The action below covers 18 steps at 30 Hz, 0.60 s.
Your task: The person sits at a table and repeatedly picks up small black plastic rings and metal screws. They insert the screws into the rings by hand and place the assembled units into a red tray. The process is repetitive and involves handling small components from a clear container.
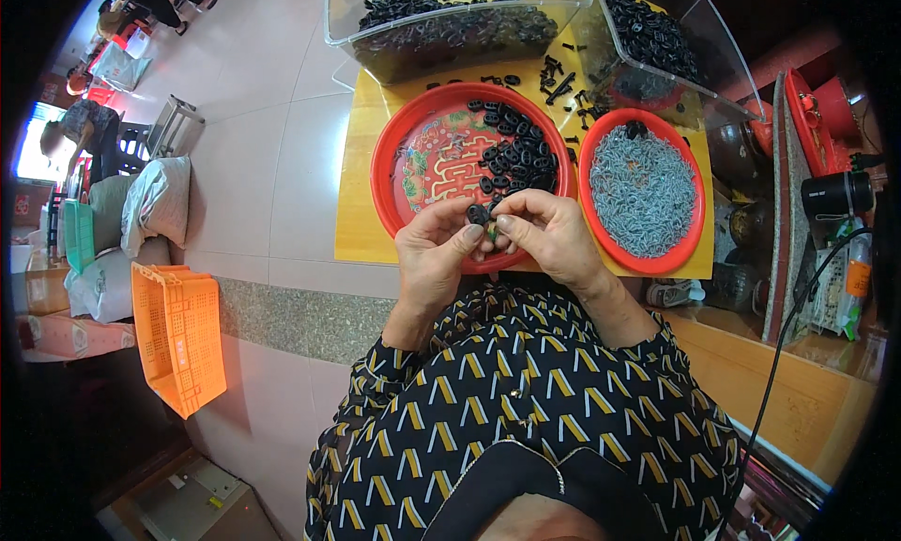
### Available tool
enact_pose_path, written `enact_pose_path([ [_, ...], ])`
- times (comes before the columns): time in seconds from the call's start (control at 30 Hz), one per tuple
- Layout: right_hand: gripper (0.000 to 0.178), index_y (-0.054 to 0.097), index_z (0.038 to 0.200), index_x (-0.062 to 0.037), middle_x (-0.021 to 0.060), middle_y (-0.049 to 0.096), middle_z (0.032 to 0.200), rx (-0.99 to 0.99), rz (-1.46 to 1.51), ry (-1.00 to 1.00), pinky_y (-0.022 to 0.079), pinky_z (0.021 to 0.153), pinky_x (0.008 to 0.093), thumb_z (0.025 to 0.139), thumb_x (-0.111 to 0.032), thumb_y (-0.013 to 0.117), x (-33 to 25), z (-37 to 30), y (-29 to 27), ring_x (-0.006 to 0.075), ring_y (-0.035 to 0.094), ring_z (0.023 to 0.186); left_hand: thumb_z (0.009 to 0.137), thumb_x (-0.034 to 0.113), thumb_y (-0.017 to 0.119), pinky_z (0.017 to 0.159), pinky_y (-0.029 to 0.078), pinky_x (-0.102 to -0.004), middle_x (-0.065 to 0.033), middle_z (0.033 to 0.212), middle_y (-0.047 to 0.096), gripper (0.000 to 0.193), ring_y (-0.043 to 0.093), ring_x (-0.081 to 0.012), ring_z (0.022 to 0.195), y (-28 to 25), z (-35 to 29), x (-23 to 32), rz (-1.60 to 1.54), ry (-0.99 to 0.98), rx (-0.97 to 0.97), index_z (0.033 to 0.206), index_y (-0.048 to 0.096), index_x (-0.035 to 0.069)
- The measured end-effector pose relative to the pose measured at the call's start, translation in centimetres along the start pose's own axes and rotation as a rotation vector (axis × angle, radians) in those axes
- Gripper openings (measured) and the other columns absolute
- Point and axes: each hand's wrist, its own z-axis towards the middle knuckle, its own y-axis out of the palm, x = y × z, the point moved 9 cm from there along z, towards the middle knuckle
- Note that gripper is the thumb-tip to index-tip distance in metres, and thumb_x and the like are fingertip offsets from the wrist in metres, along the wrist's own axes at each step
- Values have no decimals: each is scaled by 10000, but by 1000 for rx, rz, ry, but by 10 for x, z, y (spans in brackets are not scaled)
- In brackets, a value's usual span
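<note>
My left hand (438,239) pinches a small black oval plastic part (478,213) between thumb and fingers, over the near rim of a red round tray (379,170). Right beside it, my right hand (552,233) is closed, thumb against forefinger, at the same part; whatever sits between its fingertips is too small to make out. A pile of similar black oval parts (526,152) covers the right side of that tray, whose bottom carries a printed pattern. To the right, a second red tray (586,166) is filled with small grey metal screws (643,194).
Two clear plastic bins, one at the back (450,48) and one at the back right (657,62), hold many black parts. Loose black pieces (560,89) lie on the yellow tabletop (357,231). An orange crate (178,339) stands on the floor at left. A black cord (777,363) hangs at right.
</note>
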Motion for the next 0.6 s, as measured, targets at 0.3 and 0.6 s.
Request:
enact_pose_path([
  [0.3, 129, 571, 883, 30, 32, 583, 719, 19, 47, 54, 444, 561, 191, 828, -74, 519, 13, 3, -3, 64, 532, 615, 758, -36, 582, 532, 483, -226, -100, 781, 590, 265, 584, -139, 645, -2, -3, 2, 38, 32, 38, 1013, 510, -35],
  [0.6, 121, 551, 907, 27, 37, 563, 731, 62, 73, 109, 447, 584, 188, 839, -54, 492, 20, 3, -1, 72, 529, 625, 762, -41, 577, 534, 481, -204, -78, 764, 586, 207, 590, -123, 640, -7, -2, 4, 77, 66, 158, 956, 505, -30],
])
